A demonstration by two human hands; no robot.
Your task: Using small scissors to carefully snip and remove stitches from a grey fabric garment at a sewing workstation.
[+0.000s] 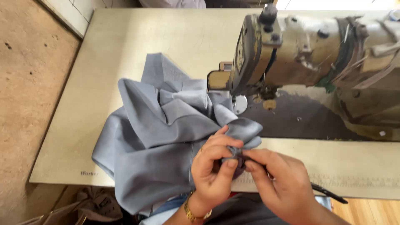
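Tabletop: both hands pinch grey fabric.

Grey fabric: a plain, matte woven piece, crumpled into broad folds and heaped on the worktop just left of the sewing machine's needle. Its near part hangs over the worktop's front edge, and one bunched corner at the right is pinched up off the surface.

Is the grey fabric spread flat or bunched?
Bunched: the grey fabric lies in folds beside the sewing machine, one edge pinched by both hands.
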